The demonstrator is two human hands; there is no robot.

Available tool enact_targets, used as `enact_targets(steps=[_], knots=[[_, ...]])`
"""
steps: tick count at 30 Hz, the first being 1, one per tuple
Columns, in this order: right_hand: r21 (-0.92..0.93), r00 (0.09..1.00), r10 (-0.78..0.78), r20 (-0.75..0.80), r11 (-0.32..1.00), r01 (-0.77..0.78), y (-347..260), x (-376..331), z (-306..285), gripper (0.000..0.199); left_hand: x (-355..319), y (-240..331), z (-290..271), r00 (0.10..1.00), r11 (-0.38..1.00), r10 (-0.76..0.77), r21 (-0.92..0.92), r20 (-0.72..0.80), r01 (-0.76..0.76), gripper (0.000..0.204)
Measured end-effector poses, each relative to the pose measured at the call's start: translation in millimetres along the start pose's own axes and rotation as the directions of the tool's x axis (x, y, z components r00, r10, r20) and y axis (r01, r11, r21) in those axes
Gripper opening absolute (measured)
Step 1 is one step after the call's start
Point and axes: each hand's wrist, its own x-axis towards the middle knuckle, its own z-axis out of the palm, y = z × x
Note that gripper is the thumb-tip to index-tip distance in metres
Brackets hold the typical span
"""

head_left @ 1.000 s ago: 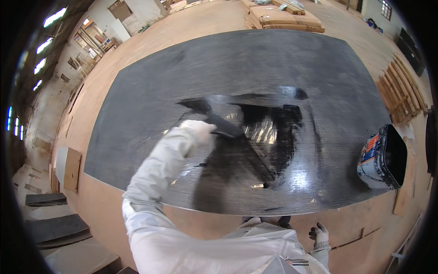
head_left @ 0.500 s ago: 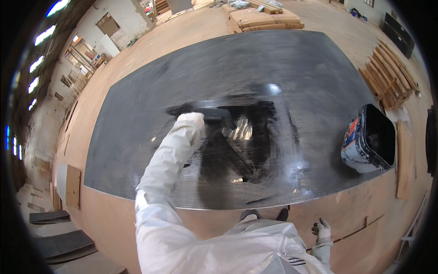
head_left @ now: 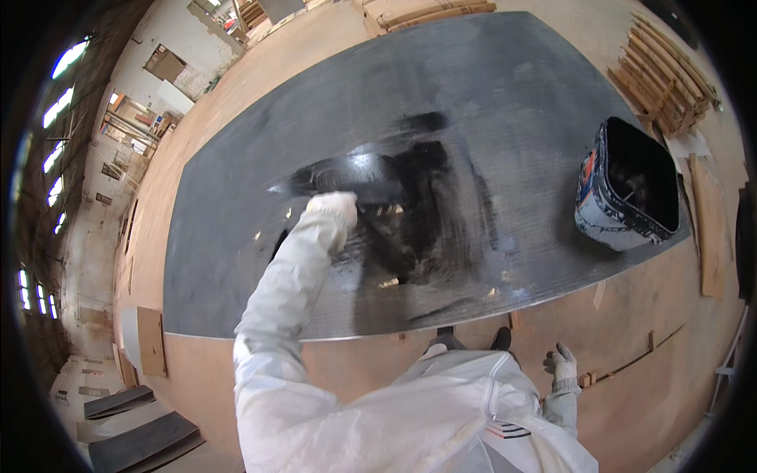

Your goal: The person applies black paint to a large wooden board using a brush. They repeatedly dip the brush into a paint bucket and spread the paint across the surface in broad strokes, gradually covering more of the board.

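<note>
My left hand (head_left: 333, 208), in a pale glove and white sleeve, reaches out over a large dark grey sheet (head_left: 244, 189). Its fingers are closed round a wide dark spreader (head_left: 380, 191), partly blurred and hidden against the wet surface. A glossy black patch of liquid (head_left: 430, 165) lies around the tool, streaked toward the near edge. My right hand (head_left: 561, 366), in a glove with dark fingers, hangs beside my body beyond the sheet's near edge, its fingers loosely apart and holding nothing. An open bucket (head_left: 611, 221), smeared black inside and on the rim, stands on the sheet's right side.
Stacked wooden slats (head_left: 666, 75) lie on the floor at the far right. A long board (head_left: 707, 229) lies past the bucket. Brown flat packages (head_left: 426, 12) are behind the sheet. Dark panels (head_left: 146, 441) lie at the lower left, near a pale box (head_left: 144, 340).
My view has shifted, so the sheet and bucket sit higher in the picture. The spreader has moved over the wet patch, and a dark streak shows beyond it. My right hand still hangs.
</note>
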Motion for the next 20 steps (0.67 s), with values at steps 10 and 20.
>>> enact_targets(steps=[10, 20], knots=[[0.044, 1.0, -0.013, -0.028, 0.999, 0.014, -5, 15, -25, 0.058, -12, 1, -4, 0.984, 0.989, -0.147, 0.026, 0.105, 0.145, 0.042], [0.016, 0.999, 0.047, 0.008, 0.999, -0.047, 7, 32, -51, 0.06, -13, 5, 3, 0.982, 0.984, -0.175, 0.05, 0.068, 0.171, 0.05]])
